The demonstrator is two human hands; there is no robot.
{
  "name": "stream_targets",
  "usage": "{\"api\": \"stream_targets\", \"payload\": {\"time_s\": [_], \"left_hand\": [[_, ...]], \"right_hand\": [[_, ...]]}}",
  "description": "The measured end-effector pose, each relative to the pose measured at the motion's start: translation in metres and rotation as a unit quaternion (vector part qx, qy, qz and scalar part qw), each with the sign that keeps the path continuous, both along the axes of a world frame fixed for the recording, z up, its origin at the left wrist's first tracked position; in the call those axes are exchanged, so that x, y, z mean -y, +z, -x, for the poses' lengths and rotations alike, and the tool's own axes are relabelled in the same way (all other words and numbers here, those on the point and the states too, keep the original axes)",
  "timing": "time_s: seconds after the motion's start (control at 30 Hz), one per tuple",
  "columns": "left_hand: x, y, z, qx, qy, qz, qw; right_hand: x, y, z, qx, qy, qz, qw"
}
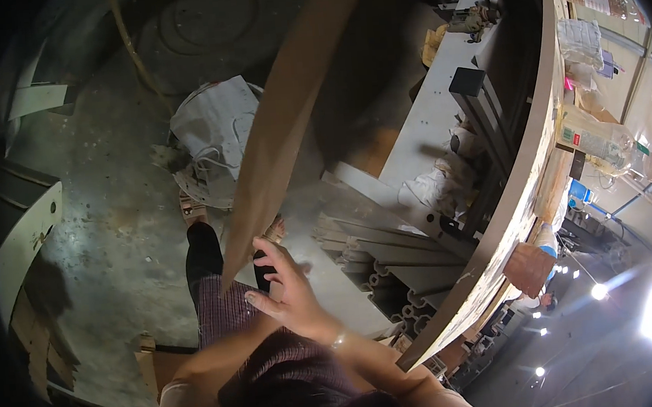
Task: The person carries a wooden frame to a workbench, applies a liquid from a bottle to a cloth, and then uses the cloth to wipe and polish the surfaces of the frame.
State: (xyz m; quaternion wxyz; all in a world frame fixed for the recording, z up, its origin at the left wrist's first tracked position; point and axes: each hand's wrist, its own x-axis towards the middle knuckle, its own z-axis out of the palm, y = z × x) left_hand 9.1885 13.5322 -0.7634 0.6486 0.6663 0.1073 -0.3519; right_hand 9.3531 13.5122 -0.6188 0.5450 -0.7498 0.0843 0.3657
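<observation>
While white sack (213, 132) lies slumped on floor (106, 228) up-left of hands, contents unseen, long wooden board (288, 107) slants up from right hand (290, 286), fingers loosely spread against its lower end. Left hand out of sight. Curved tabletop (523, 173) right, clutter indistinct.

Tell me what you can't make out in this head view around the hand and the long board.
- Left hand: not seen anywhere in the head view.
- Board: its top end is cut off by the upper edge.
- Right hand: its grip is unclear; the fingertips meet the board's edge.
- Workbench top: items too small and warped by the fisheye rim.
</observation>
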Motion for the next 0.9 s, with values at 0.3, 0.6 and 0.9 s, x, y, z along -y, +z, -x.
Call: {"api": "stream_targets", "payload": {"time_s": [0.3, 0.6, 0.9], "left_hand": [[0.137, -0.049, -0.163, 0.353, 0.079, -0.094, 0.927], [0.26, -0.049, -0.194, 0.254, 0.068, 0.046, 0.964], [0.324, -0.067, -0.213, 0.371, 0.093, 0.159, 0.91]], "right_hand": [[0.071, 0.019, 0.052, 0.002, -0.008, 0.108, 0.994], [0.117, 0.047, 0.098, -0.096, -0.137, 0.171, 0.971], [0.162, 0.046, 0.157, -0.16, -0.119, 0.225, 0.954]]}}
